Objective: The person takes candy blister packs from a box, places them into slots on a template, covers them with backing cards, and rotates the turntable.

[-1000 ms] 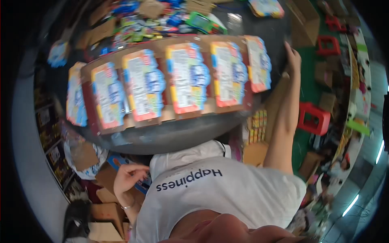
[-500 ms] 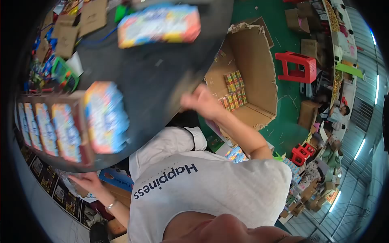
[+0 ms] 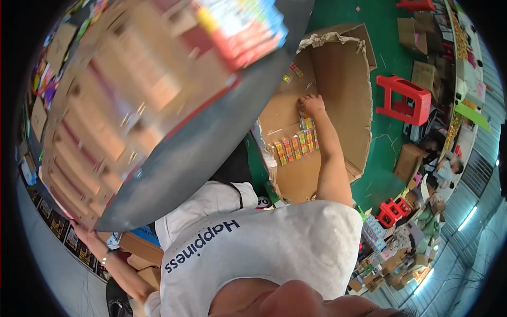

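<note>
My right hand (image 3: 312, 104) is down inside a large cardboard box (image 3: 340, 79), its fingers closed round the end of a row of small colourful packs (image 3: 307, 124). More small packs (image 3: 294, 147) lie in rows beside it. On the left, my left hand (image 3: 87, 238) is at the near corner of a slotted cardboard rack (image 3: 105, 105), its fingertips partly hidden by the edge. The rack lies on a dark round-edged table (image 3: 211, 142). Several blurred blue, yellow and red packages (image 3: 245, 26) overlap at its right end.
A red stool (image 3: 404, 100) stands on the green floor right of the box, with another red stool (image 3: 393, 211) lower down. Cartons and a long, cluttered workbench line the far right, where a person (image 3: 449, 168) is visible. Loose colourful items lie at the upper left.
My right hand has moved from the table edge into the box. My left hand has moved left and slightly down. The view has shifted, and the rack now fills more of the upper left.
</note>
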The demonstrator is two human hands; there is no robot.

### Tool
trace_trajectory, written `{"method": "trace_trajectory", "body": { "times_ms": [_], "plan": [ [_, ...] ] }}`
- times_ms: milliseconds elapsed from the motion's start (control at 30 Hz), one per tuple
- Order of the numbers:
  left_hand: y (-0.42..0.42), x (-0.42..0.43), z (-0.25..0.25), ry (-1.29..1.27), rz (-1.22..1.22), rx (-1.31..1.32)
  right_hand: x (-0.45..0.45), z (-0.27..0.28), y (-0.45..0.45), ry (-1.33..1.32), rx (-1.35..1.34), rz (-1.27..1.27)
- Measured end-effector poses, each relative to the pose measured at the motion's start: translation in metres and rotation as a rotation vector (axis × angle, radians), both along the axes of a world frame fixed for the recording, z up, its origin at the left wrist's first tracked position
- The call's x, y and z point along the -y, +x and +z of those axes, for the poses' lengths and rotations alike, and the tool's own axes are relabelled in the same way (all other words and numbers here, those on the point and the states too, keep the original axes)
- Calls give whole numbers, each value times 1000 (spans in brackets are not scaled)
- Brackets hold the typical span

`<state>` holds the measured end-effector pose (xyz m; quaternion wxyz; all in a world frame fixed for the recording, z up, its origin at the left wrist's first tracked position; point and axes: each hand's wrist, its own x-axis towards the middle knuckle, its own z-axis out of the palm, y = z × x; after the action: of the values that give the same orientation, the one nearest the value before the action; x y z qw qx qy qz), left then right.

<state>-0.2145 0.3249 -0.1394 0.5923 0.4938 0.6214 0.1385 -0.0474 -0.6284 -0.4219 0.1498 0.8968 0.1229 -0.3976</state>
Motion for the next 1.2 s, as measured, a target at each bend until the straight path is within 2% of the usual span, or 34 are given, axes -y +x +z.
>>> {"method": "trace_trajectory", "body": {
  "times_ms": [33, 67, 100, 267, 333, 400, 467, 500, 533, 567, 600, 633, 700, 733, 767, 833, 867, 900, 933, 1000, 1067, 1133, 1200],
  "plan": [
    [-11, -55, -15, 30, -51, -15, 0, 0, 2, 2, -8, -11],
    [6, -41, 0, 144, -216, -29, -11, 6, 7, -21, -11, 49],
    [12, -53, 0, 155, -239, -59, -16, 7, 9, -43, -13, 113],
    [17, -125, 6, 44, -173, -175, -8, -16, 13, 12, -46, 183],
    [21, -130, 20, 61, -128, -199, -2, -24, 15, 36, -28, 198],
    [37, -107, 62, 86, -74, -230, -14, -4, 23, 25, -108, 298],
    [37, -103, 97, -270, -463, 386, -27, 17, 25, 58, -131, 313],
    [47, -71, 117, -57, -491, 398, -32, 20, 26, 90, -144, 323],
    [65, 7, 131, 399, -447, 283, -31, 13, 24, 91, -147, 329],
    [83, 72, 144, 641, -452, 232, -30, 4, 19, 82, -182, 332],
    [97, 124, 157, 781, -493, 249, -31, -1, 18, 73, -212, 335],
    [100, 158, 165, 791, -549, 306, -32, -2, 18, 72, -211, 336],
    [106, 214, 178, 807, -722, 480, -40, -1, 11, 98, -389, 218],
    [107, 236, 182, 803, -728, 476, -39, -2, 4, 99, -396, 214],
    [105, 255, 183, 453, -984, 761, -39, -4, -2, 149, -377, 198],
    [111, 295, 169, -82, -1404, 1102, -31, -1, -5, 193, -345, 180],
    [121, 317, 154, -241, -1597, 1160, -23, 6, -7, 254, -336, 159],
    [144, 341, 141, -429, -1857, 1080, -20, 14, -6, 314, -325, 140],
    [159, 370, 136, -620, -2110, 973, -24, 41, 0, 308, -316, 138],
    [164, 431, 128, -522, -2178, 686, -51, 153, 23, 379, -328, -86],
    [141, 482, 90, -326, -2157, 650, -58, 229, 24, 648, -482, -307],
    [114, 524, 57, -111, -2103, 658, -105, 320, 22, 951, -671, -474],
    [112, 544, 60, -523, -1993, 685, -152, 376, 24, 1051, -583, -177]
  ]
}}
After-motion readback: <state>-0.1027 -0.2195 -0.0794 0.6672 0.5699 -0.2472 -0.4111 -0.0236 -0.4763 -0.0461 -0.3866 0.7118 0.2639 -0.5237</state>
